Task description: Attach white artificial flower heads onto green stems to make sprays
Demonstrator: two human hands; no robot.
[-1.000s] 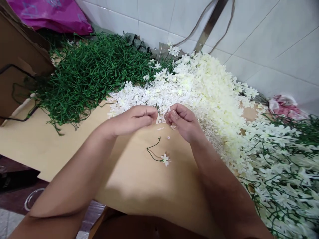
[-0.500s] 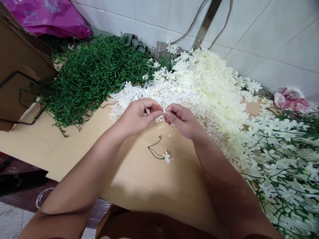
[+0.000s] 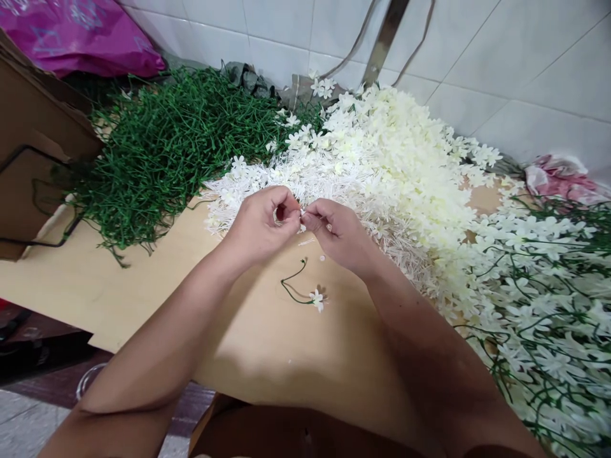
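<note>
My left hand point(image 3: 270, 219) and my right hand point(image 3: 337, 232) meet over the near edge of the white pile, thumbs and forefingers pinched together. Between the fingertips is a small white flower piece point(image 3: 302, 215), mostly hidden by the fingers. Just below the hands, on the tan board point(image 3: 258, 331), lies a green stem point(image 3: 292, 289) with one white artificial flower point(image 3: 317, 299) at its end. Behind the hands spread thin white stamens point(image 3: 315, 178) and a heap of loose cream-white petals point(image 3: 405, 159).
A mound of green plastic stems point(image 3: 176, 146) is at the left, beside a cardboard box point(image 3: 38, 159). Flowers on stems point(image 3: 539, 305) cover the right side. A purple bag point(image 3: 86, 38) and a pink-white plastic bag point(image 3: 563, 178) rest by the tiled wall point(image 3: 458, 57).
Both hands stay pinched together; the right thumb and fingers have shifted closer over the small white piece. The whole view has moved slightly.
</note>
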